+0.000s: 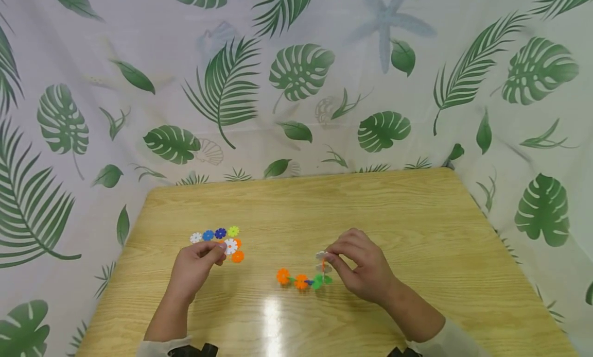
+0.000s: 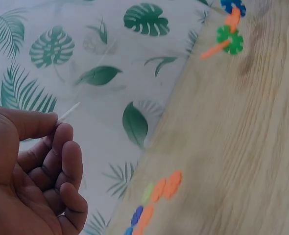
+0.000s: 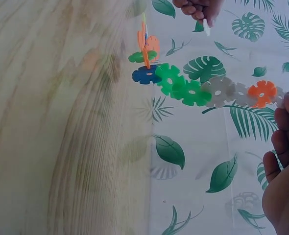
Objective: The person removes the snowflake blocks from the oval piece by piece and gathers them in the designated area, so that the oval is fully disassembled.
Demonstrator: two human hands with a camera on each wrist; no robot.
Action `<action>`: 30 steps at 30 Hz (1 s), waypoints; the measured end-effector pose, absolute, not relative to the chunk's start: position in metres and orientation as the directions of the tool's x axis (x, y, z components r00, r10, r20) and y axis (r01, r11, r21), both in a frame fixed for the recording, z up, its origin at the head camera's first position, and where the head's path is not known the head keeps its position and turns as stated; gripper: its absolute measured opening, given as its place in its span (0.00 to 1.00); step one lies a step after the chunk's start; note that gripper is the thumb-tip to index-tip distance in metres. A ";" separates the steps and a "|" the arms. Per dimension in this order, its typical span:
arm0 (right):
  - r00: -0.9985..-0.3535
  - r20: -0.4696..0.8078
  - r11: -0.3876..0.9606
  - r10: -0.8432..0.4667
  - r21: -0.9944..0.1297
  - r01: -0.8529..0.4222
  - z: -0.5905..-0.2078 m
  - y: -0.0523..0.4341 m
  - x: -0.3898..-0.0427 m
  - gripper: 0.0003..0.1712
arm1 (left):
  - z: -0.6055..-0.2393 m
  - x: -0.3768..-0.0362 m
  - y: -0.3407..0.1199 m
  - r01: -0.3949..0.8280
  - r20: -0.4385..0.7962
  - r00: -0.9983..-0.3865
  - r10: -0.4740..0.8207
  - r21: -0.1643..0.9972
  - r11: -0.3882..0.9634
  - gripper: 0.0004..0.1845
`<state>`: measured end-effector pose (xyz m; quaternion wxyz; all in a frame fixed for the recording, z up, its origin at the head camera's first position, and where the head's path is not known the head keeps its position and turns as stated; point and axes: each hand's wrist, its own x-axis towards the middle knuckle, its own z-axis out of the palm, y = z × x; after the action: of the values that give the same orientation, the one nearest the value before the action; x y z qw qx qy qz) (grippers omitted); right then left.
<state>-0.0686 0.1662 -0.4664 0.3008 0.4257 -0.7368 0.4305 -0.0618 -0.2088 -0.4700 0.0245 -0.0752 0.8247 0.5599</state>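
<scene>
My left hand [image 1: 217,251] pinches a white snowflake disc [image 1: 230,246] between thumb and forefinger, right beside a small pile of loose discs [image 1: 217,234]. In the left wrist view the white disc [image 2: 68,111] shows edge-on at my fingertips. My right hand [image 1: 330,257] pinches the raised end of a chain of linked discs [image 1: 303,281]. The chain's orange, blue and green discs lie on the wooden table [image 1: 370,207], and its grey discs rise to my fingers. In the right wrist view the chain [image 3: 193,90] runs from blue through green and grey to orange.
The loose discs, white, blue, yellow-green and orange, lie at the table's left middle. A leaf-print cloth [image 1: 301,73] hangs behind and around the table. Bare wood stretches behind both hands and to the right.
</scene>
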 end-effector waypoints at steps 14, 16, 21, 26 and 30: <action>-0.464 0.809 0.278 -0.361 -0.381 -0.882 -0.465 0.167 -0.069 0.07 | -0.502 -0.069 -0.237 -0.270 -0.207 -0.962 -0.179 0.823 0.499 0.19; -0.463 0.810 0.277 -0.359 -0.381 -0.882 -0.464 0.167 -0.069 0.07 | -0.506 -0.071 -0.238 -0.280 -0.214 -0.959 -0.184 0.804 0.525 0.20; -0.462 0.811 0.271 -0.358 -0.384 -0.883 -0.462 0.165 -0.068 0.06 | -0.512 -0.078 -0.241 -0.297 -0.229 -0.955 -0.189 0.751 0.590 0.20; -0.468 0.806 0.280 -0.363 -0.385 -0.880 -0.460 0.164 -0.068 0.07 | -0.517 -0.085 -0.243 -0.307 -0.254 -0.951 -0.177 0.706 0.639 0.20; -0.476 0.801 0.290 -0.364 -0.389 -0.875 -0.458 0.164 -0.068 0.07 | -0.519 -0.090 -0.244 -0.288 -0.245 -0.956 -0.162 0.671 0.683 0.21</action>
<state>-0.0679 0.1642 -0.4578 0.2990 0.4154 -0.7453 0.4273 -0.0904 -0.2439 -0.5191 0.0831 -0.1230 0.9136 0.3786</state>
